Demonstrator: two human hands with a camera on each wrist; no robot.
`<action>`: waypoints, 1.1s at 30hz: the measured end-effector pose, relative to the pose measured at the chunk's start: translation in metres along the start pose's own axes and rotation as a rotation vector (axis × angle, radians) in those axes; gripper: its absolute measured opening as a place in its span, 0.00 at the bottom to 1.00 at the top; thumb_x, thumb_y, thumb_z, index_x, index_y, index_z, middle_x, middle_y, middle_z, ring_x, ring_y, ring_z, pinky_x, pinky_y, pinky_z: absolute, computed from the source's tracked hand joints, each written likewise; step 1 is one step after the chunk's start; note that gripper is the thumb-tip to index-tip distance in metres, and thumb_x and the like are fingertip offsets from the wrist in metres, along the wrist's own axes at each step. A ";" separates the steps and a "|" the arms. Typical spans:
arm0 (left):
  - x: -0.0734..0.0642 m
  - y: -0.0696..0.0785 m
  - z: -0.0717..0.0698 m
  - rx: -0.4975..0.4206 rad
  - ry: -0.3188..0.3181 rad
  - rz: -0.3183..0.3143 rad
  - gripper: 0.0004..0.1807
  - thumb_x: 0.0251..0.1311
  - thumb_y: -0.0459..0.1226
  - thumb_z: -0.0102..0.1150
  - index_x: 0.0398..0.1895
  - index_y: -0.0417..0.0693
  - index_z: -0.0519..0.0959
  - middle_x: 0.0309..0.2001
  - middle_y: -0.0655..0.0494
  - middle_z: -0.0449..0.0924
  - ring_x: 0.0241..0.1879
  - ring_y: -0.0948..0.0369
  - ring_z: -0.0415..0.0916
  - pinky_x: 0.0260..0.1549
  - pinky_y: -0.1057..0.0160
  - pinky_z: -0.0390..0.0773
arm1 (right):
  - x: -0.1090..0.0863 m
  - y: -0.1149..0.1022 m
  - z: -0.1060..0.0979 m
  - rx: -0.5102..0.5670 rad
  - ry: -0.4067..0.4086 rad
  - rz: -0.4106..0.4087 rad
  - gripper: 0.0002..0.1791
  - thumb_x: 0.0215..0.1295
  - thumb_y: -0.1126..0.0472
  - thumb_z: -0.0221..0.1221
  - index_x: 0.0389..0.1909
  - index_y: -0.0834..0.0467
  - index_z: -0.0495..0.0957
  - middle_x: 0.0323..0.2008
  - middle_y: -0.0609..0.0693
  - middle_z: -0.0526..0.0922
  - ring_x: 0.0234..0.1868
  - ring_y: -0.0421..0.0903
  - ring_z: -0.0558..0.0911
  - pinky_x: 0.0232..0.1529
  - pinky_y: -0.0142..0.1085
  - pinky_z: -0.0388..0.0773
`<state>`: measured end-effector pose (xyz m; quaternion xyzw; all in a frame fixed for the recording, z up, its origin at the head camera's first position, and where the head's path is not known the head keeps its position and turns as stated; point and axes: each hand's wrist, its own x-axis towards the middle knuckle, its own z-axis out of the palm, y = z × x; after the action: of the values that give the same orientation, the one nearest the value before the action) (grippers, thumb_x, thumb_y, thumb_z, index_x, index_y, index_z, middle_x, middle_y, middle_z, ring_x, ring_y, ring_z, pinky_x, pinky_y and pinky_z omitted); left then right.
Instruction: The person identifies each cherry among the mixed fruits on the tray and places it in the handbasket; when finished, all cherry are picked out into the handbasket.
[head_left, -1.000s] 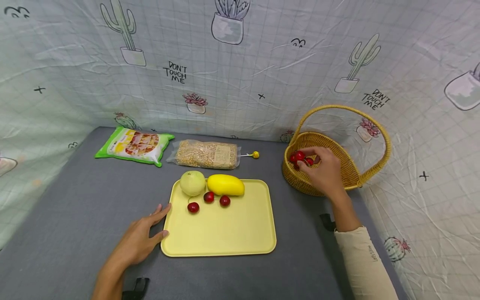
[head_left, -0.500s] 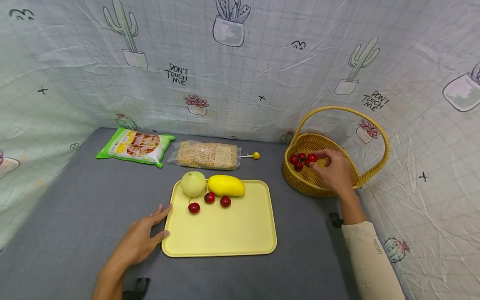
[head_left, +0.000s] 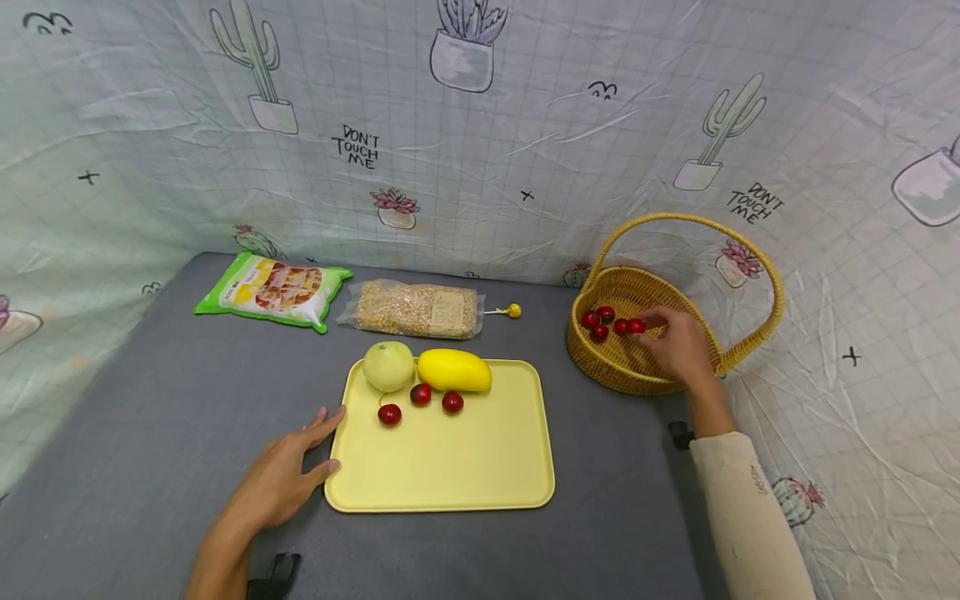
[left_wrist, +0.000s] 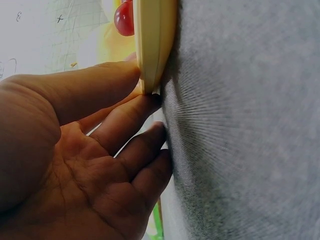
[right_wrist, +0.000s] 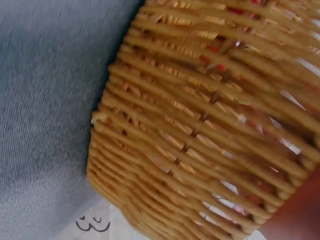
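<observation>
My left hand [head_left: 281, 479] touches the left rim of a yellow tray [head_left: 495, 467] with thumb and forefinger; in the left wrist view, the other fingertips lie low beside the rim. On the tray sit a pale green round fruit [head_left: 388, 367], a yellow oblong fruit [head_left: 454, 370] and three dark red cherries [head_left: 389, 415]. My right hand [head_left: 681, 346] reaches into a wicker basket [head_left: 611, 375], its thumb and forefinger pinching a red cherry [head_left: 636, 326]. Several more cherries [head_left: 600, 332] lie at the basket's left side. In the right wrist view the woven wall hides the fingers.
Behind the tray lie a green-and-white food bag [head_left: 273, 290], a clear pack of grains [head_left: 416, 309] and a yellow lollipop [head_left: 513, 311]. The basket's tall handle [head_left: 693, 218] arches over the right hand. A patterned cloth [head_left: 450, 167] hangs behind the grey table.
My right hand has drawn back to the right inside the basket, and the cherry at its fingertips now sits lower and apart from the left cluster. The left hand keeps its place on the tray.
</observation>
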<state>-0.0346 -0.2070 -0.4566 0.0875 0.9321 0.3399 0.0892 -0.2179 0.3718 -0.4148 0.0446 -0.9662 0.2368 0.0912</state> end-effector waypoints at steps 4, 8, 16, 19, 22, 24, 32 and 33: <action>0.001 -0.001 0.000 0.006 -0.002 0.002 0.42 0.67 0.36 0.71 0.83 0.49 0.65 0.78 0.30 0.62 0.77 0.33 0.63 0.66 0.26 0.69 | 0.001 0.006 0.000 -0.004 -0.005 -0.001 0.18 0.66 0.63 0.72 0.55 0.63 0.86 0.49 0.65 0.89 0.40 0.60 0.84 0.41 0.48 0.77; 0.000 0.000 0.000 0.005 0.004 0.004 0.42 0.66 0.35 0.71 0.82 0.48 0.65 0.78 0.31 0.63 0.77 0.33 0.63 0.67 0.26 0.69 | 0.001 0.010 0.000 -0.011 0.008 0.005 0.18 0.66 0.63 0.73 0.55 0.63 0.86 0.49 0.66 0.90 0.40 0.61 0.85 0.41 0.50 0.78; 0.001 0.000 -0.001 0.009 0.008 0.012 0.42 0.66 0.35 0.71 0.82 0.48 0.65 0.77 0.29 0.63 0.76 0.32 0.64 0.66 0.26 0.69 | 0.006 0.014 0.000 -0.035 -0.032 0.031 0.18 0.67 0.63 0.71 0.56 0.65 0.85 0.52 0.68 0.88 0.47 0.66 0.84 0.50 0.62 0.79; 0.001 0.000 -0.001 0.014 0.009 0.008 0.42 0.66 0.35 0.72 0.82 0.48 0.65 0.77 0.29 0.63 0.76 0.32 0.64 0.66 0.26 0.69 | 0.009 0.015 0.001 -0.047 -0.080 0.046 0.19 0.68 0.63 0.70 0.57 0.65 0.84 0.53 0.69 0.87 0.53 0.69 0.83 0.55 0.65 0.78; 0.000 0.001 -0.001 0.007 0.008 0.002 0.42 0.66 0.35 0.71 0.82 0.48 0.65 0.77 0.30 0.63 0.76 0.33 0.63 0.67 0.27 0.69 | 0.014 0.015 0.002 -0.057 -0.115 0.060 0.18 0.68 0.63 0.69 0.57 0.65 0.84 0.53 0.69 0.88 0.57 0.70 0.82 0.59 0.65 0.76; -0.001 0.001 -0.001 0.001 0.005 -0.002 0.42 0.66 0.35 0.71 0.82 0.48 0.65 0.77 0.30 0.63 0.77 0.33 0.63 0.67 0.27 0.69 | 0.017 0.015 0.003 -0.058 -0.132 0.070 0.18 0.68 0.63 0.69 0.57 0.65 0.85 0.52 0.69 0.88 0.58 0.70 0.82 0.59 0.65 0.76; -0.001 0.002 -0.002 -0.005 0.005 0.004 0.42 0.67 0.34 0.70 0.82 0.48 0.65 0.77 0.30 0.63 0.77 0.33 0.63 0.67 0.27 0.69 | 0.023 0.012 0.006 -0.060 -0.162 0.064 0.18 0.67 0.63 0.70 0.56 0.64 0.85 0.52 0.67 0.89 0.59 0.69 0.82 0.62 0.64 0.74; -0.001 0.002 -0.002 -0.006 0.007 0.005 0.42 0.67 0.34 0.70 0.82 0.48 0.65 0.77 0.30 0.63 0.77 0.33 0.63 0.67 0.27 0.69 | 0.024 0.012 0.006 -0.060 -0.162 0.060 0.18 0.67 0.64 0.70 0.56 0.64 0.85 0.52 0.66 0.89 0.59 0.69 0.81 0.63 0.64 0.74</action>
<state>-0.0342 -0.2073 -0.4540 0.0886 0.9312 0.3431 0.0853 -0.2436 0.3787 -0.4206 0.0317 -0.9780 0.2061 0.0071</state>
